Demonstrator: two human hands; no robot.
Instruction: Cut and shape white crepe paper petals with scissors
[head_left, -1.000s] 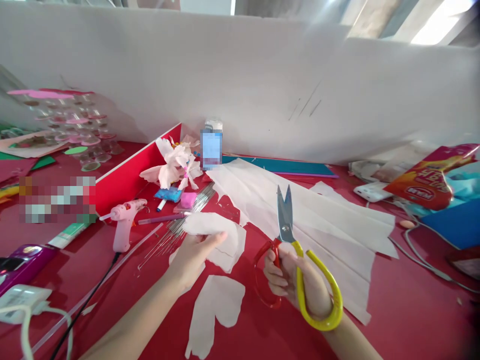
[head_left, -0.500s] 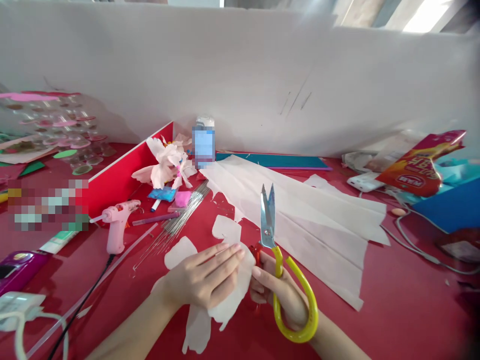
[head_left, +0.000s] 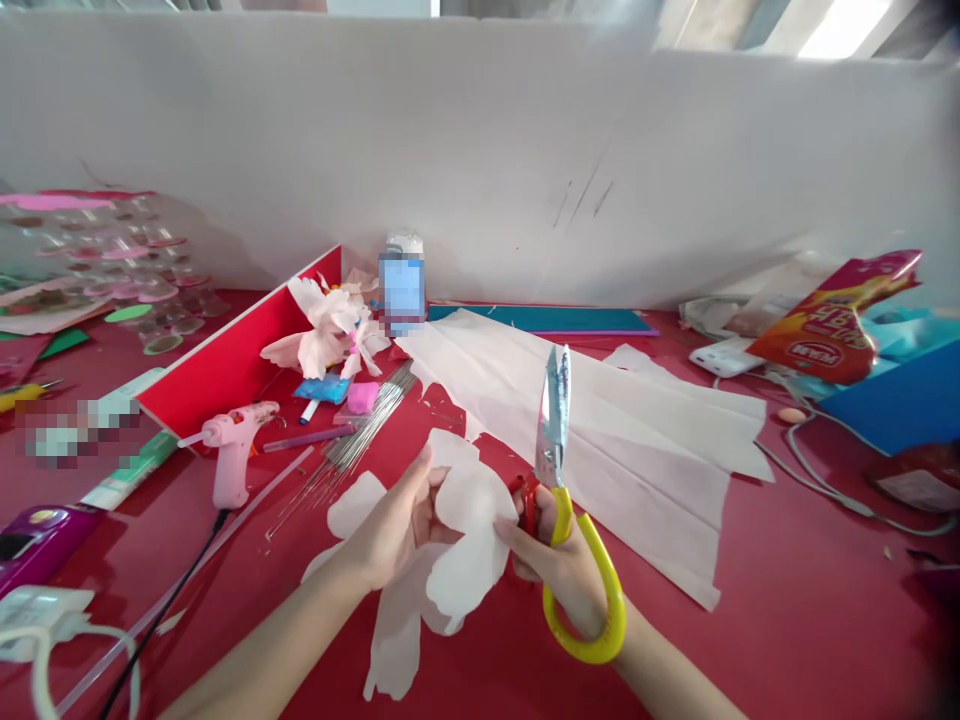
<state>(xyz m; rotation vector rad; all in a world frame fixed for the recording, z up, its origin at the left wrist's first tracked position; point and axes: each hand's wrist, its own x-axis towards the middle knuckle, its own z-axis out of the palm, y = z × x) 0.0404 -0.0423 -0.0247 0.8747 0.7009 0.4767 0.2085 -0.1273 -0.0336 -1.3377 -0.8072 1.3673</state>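
A white paper petal piece (head_left: 476, 520) with rounded, wavy edges is held up over the red tabletop. My left hand (head_left: 394, 525) is at its left side, thumb raised and fingers curled in behind the paper, their tips hidden. My right hand (head_left: 559, 560) grips yellow-handled scissors (head_left: 553, 440), blades pointing up and nearly together. Its thumb also pinches the right edge of the petal piece. A small red part (head_left: 529, 503) shows at my right fingers; what it belongs to is unclear. More cut white pieces (head_left: 394, 650) lie below and left of the held one.
Long white paper strips (head_left: 600, 440) spread across the right. Left are a pink glue gun (head_left: 232, 450), thin metal wires (head_left: 367, 425) and a white paper flower (head_left: 330, 325) beside a red panel (head_left: 225, 350). A red-orange packet (head_left: 832, 320) and cables (head_left: 817, 475) lie far right.
My left hand has turned from lying flat over the petal piece to a thumb-up pose at its left, uncovering it. The scissors have tilted and their blades come closer together.
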